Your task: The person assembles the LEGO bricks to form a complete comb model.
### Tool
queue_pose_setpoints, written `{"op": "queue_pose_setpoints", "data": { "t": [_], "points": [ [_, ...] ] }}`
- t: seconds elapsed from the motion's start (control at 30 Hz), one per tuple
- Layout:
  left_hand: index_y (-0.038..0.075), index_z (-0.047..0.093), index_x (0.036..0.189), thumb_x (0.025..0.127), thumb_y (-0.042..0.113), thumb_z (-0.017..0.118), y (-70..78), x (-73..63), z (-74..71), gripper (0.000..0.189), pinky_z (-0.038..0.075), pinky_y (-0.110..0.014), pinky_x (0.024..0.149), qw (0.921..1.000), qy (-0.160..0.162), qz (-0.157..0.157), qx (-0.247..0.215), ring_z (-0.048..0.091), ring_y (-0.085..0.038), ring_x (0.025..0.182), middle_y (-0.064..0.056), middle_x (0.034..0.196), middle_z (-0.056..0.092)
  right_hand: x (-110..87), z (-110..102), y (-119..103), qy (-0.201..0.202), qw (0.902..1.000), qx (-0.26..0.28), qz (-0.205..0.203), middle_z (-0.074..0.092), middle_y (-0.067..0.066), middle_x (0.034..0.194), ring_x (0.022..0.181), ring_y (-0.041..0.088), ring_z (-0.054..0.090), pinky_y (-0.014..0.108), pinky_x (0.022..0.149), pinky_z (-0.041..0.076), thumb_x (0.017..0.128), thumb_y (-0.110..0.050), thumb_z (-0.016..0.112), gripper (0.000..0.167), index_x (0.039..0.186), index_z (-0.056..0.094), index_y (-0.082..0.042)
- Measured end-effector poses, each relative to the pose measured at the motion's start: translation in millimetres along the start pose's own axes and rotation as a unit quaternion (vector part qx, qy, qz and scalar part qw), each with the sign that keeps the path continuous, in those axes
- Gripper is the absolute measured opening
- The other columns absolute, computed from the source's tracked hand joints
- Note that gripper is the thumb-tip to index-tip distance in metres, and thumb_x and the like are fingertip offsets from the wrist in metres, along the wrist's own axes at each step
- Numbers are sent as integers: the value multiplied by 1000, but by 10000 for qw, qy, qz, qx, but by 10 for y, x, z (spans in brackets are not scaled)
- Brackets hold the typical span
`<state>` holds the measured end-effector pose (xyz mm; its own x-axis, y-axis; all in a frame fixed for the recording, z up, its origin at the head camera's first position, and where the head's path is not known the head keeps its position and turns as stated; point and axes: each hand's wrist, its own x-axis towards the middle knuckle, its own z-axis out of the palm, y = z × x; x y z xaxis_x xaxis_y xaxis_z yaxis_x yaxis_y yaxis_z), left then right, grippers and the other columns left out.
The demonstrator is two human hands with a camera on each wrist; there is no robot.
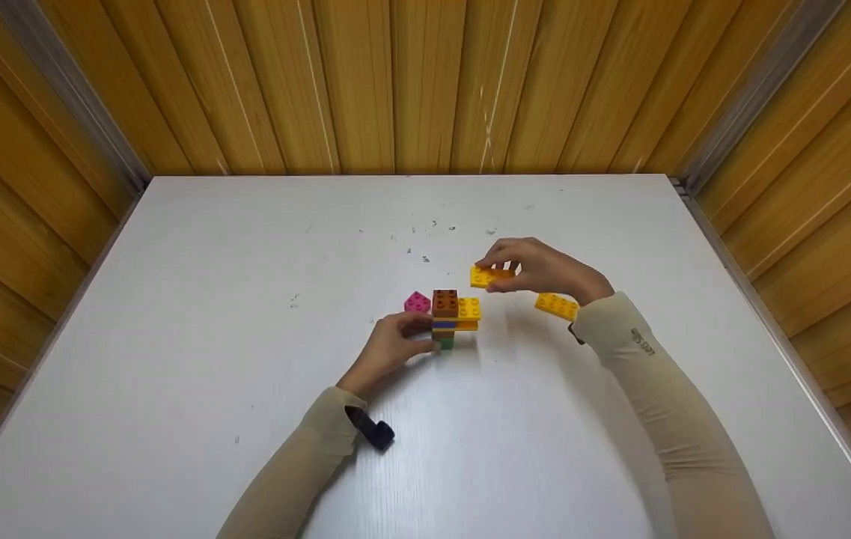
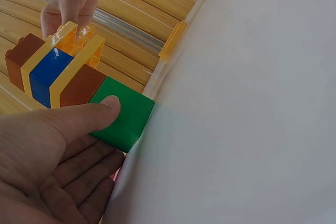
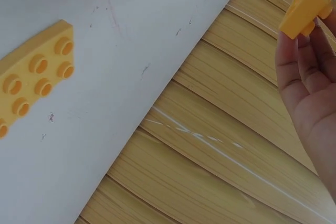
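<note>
A stack of toy building bricks (image 1: pixel 445 303) stands upright on the white table. Its green brick (image 2: pixel 128 114) is at the bottom, with brown, yellow and blue (image 2: pixel 48 77) pieces above. Two yellow plates jut from its right side, and a brown brick tops it. My left hand (image 1: pixel 389 346) grips the stack low from the left, thumb against the green brick. Up and to the right of the stack, my right hand (image 1: pixel 543 268) pinches a yellow brick (image 1: pixel 480 277) above the table, apart from the stack. The right wrist view shows this yellow brick (image 3: pixel 307 6) between the fingertips.
Another yellow studded brick (image 1: pixel 557 306) lies on the table beneath the right wrist. Just behind the left fingers, left of the stack, sits a pink brick (image 1: pixel 417 302). Wood-look panels (image 1: pixel 425 90) border the table's back and sides.
</note>
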<state>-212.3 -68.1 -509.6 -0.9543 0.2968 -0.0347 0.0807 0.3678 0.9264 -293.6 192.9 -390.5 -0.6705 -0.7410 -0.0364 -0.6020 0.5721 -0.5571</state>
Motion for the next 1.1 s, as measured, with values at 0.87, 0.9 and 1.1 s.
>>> {"op": "queue_pose_setpoints", "data": {
  "t": [0.87,0.9,1.1],
  "points": [
    [8,63,122,83,13,75,4,6,-4,41,46,-35,104,10000,-34,-86,-15,63,-20,113,-6,120,67,38,40,-331,205,9948,-86,-997,64,9,110,99,22,60,36,80,55,87,-15,71,36,120,66,-4],
    [8,63,122,83,13,75,4,6,-5,41,46,-36,104,10000,-35,-81,-23,63,-21,113,-6,120,67,41,43,-345,192,9946,-91,-1017,64,9,110,100,23,60,36,80,55,87,-16,71,35,120,66,-5],
    [8,64,121,83,14,75,5,7,-12,40,47,-36,104,10000,-51,-48,-40,63,-21,113,-6,120,68,58,70,-416,92,9924,-204,-1206,64,10,110,99,22,61,35,81,56,87,-16,70,35,120,66,-4]
  ]
}}
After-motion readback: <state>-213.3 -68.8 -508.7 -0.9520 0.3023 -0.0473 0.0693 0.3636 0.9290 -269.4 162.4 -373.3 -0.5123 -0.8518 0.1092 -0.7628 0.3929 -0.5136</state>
